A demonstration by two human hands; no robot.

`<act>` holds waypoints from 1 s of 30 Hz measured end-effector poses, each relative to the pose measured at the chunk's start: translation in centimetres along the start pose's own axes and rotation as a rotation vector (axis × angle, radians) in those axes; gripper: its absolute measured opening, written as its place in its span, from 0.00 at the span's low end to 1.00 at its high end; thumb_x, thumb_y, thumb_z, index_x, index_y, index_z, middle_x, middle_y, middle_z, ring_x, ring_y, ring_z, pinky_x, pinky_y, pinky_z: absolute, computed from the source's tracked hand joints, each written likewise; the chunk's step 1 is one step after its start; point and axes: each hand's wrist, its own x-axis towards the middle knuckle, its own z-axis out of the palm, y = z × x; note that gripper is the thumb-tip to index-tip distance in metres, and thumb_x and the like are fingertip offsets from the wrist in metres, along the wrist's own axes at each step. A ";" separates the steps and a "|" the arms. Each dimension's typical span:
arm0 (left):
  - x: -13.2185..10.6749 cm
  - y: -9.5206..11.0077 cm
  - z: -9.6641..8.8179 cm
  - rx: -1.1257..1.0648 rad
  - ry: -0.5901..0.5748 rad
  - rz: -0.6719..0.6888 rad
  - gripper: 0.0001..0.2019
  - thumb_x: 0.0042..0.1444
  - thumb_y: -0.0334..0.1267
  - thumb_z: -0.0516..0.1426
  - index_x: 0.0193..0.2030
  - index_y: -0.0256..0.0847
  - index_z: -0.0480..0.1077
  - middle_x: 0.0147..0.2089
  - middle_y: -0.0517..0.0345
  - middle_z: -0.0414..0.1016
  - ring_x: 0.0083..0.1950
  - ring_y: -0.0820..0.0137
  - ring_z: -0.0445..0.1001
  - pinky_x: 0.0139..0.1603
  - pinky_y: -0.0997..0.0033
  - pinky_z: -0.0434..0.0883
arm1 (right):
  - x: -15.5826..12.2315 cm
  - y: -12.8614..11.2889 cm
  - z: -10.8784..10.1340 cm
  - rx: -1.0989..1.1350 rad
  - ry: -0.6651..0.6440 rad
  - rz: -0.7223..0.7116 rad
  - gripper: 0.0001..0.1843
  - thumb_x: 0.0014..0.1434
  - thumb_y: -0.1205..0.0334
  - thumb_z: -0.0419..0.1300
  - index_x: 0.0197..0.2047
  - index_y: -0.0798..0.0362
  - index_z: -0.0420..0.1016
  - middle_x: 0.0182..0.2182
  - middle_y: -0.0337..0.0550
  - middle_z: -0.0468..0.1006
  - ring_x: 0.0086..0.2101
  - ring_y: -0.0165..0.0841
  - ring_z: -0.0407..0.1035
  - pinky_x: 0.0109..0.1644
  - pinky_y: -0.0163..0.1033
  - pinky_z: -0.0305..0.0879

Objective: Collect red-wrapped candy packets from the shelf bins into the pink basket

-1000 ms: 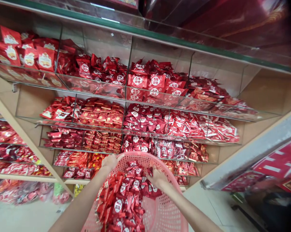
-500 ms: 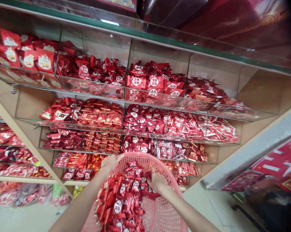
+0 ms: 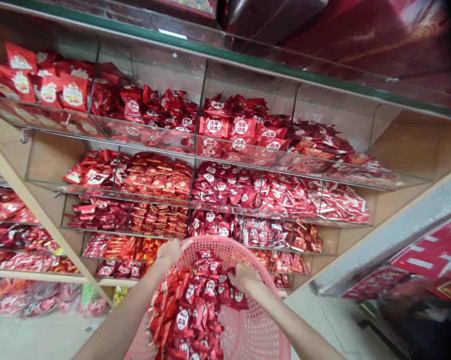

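Observation:
A pink perforated plastic basket (image 3: 248, 330) is tipped up in front of me, heaped with small red candy packets (image 3: 190, 310). My left hand (image 3: 169, 252) grips the basket's far rim at the upper left. Inside the basket, my right hand (image 3: 243, 277) is curled into the top of the packet heap, fingers closed on some of the red packets.
Glass shelves (image 3: 225, 160) with dividers rise ahead, each bin filled with red wrapped candies. A wooden frame post (image 3: 41, 220) slants at the left. Red signs (image 3: 431, 255) lean at the right. Pale floor tiles (image 3: 334, 315) show below.
My right hand has shifted slightly within the heap, curling tighter onto the packets. The left hand and basket have stayed put.

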 end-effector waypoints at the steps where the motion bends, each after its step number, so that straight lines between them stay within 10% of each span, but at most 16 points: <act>1: 0.0 0.0 0.0 -0.004 -0.003 0.003 0.43 0.39 0.68 0.30 0.38 0.36 0.69 0.39 0.39 0.73 0.42 0.55 0.70 0.40 0.58 0.66 | 0.1 -0.1 -0.3 -0.006 0.019 0.000 0.23 0.51 0.52 0.49 0.47 0.56 0.63 0.40 0.53 0.72 0.42 0.44 0.66 0.42 0.45 0.61; 24: 0.0 -0.2 0.2 0.001 0.061 0.019 0.42 0.41 0.67 0.30 0.36 0.34 0.70 0.37 0.37 0.73 0.42 0.54 0.70 0.40 0.57 0.65 | 1.4 -3.0 0.6 0.081 0.074 -0.035 0.23 0.50 0.57 0.52 0.47 0.62 0.63 0.39 0.54 0.73 0.41 0.40 0.67 0.41 0.39 0.63; 30: 0.0 -0.4 0.2 -0.027 0.077 0.020 0.40 0.42 0.66 0.33 0.36 0.35 0.70 0.37 0.40 0.74 0.41 0.55 0.71 0.38 0.59 0.66 | -0.1 -3.2 -5.9 -0.009 0.120 -0.171 0.18 0.48 0.53 0.54 0.37 0.58 0.71 0.36 0.52 0.74 0.38 0.40 0.68 0.38 0.39 0.62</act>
